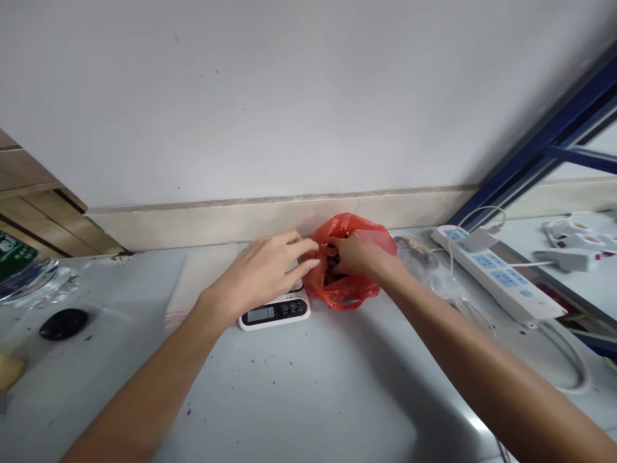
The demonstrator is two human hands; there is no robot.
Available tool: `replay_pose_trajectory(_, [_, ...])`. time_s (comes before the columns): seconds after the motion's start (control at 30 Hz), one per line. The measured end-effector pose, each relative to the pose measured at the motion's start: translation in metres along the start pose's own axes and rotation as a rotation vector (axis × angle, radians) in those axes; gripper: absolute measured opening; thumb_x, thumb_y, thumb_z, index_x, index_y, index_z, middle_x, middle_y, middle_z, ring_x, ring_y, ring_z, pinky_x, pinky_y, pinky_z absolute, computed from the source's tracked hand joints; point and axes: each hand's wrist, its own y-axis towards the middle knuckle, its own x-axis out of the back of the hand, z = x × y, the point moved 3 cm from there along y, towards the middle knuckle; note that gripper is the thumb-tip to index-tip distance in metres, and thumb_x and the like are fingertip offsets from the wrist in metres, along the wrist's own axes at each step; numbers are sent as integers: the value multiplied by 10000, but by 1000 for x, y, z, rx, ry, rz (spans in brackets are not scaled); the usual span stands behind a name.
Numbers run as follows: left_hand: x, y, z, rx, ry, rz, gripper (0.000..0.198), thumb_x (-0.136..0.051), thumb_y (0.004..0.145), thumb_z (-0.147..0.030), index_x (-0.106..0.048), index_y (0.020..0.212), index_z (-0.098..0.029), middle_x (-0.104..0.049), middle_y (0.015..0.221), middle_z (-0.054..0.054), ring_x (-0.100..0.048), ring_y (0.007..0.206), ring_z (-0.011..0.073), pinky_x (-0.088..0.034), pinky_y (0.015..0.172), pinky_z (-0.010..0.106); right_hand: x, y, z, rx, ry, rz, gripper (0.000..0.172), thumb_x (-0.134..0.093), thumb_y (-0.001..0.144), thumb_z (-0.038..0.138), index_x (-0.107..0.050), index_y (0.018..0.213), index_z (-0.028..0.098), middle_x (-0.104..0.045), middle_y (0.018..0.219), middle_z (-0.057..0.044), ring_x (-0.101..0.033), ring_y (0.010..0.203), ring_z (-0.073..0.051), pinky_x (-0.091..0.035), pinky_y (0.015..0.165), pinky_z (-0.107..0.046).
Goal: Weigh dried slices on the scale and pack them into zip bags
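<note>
Bag [348, 296], red, mouth up on bench [270, 402] beside scale [303, 308], right hand [357, 253] inside, can't tell its grip from here, left hand [267, 267] loosely spread above scale.

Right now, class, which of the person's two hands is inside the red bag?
The right hand, reaching down into the red bag; the left hand is over the white scale, at the bag's edge.

Pale grey wall [289, 96] above a cream baseboard [216, 225]
</note>
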Motion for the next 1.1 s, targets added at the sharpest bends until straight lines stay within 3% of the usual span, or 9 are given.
replay_pose_trajectory(0.1, [-12,-1,-1,4,-12,146,376,-397,1089,-343,-696,1316,-314,-723,999,22,-709,809,179,-502,625,253,-5,2,-5,-9,-39,55,315,-612,897,201,-759,1175,219,-804,1032,-128,-744,959,-300,-514,698,-327])
replay_pose_trajectory(0.17, [-19,-1,-4,-28,-43,195,359,-424,1081,-346,-706,1300,-302,-727,1002,28,-711,871,196,-511,666,265,-7,2,-7,33,-34,95,375,-611,882,152,-737,1226,235,-804,1096,-103,-737,1019,-288,-521,740,-315])
replay_pose_trajectory(0.33, [-25,2,-10,-45,-140,221,282,-500,1046,-310,-750,956,-216,-728,934,45,-698,848,216,-515,698,314,2,-4,-15,143,13,129,435,-561,855,51,-725,1209,243,-784,1185,-60,-721,1072,-244,-530,844,-292])
replay_pose_trajectory(0.5, [-16,2,-2,13,-173,126,317,-484,1047,-304,-753,905,-215,-743,875,41,-694,770,207,-498,641,307,21,-8,-29,218,131,97,322,-606,833,116,-740,1106,222,-781,1097,-68,-720,994,-261,-560,859,-346])
replay_pose_trajectory(0.67, [-14,-1,4,20,-161,165,304,-503,1041,-334,-779,959,-235,-769,938,41,-717,803,212,-504,643,296,36,-8,-41,248,249,-34,359,-626,826,228,-719,1173,225,-757,1136,-94,-699,1036,-293,-566,905,-420])
replay_pose_trajectory(0.8, [-12,-2,4,70,-179,200,291,-506,1039,-345,-778,1028,-242,-766,973,40,-717,830,214,-509,682,300,35,-9,-38,266,311,-120,385,-623,862,313,-684,1228,211,-745,1216,-111,-684,1100,-306,-552,958,-442])
replay_pose_trajectory(0.97, [-10,-3,5,103,-193,244,314,-499,1038,-381,-780,1051,-241,-758,974,50,-711,865,221,-502,720,297,28,-10,-33,228,353,-240,394,-645,833,348,-688,1198,207,-759,1154,-121,-697,1041,-318,-557,944,-469])
replay_pose_trajectory(1.1, [-6,-4,9,108,-228,256,306,-504,1027,-374,-781,1051,-247,-766,1000,45,-710,879,222,-500,747,300,35,-17,-34,168,533,-184,387,-686,788,441,-697,1102,214,-767,1070,-100,-703,992,-303,-570,897,-450])
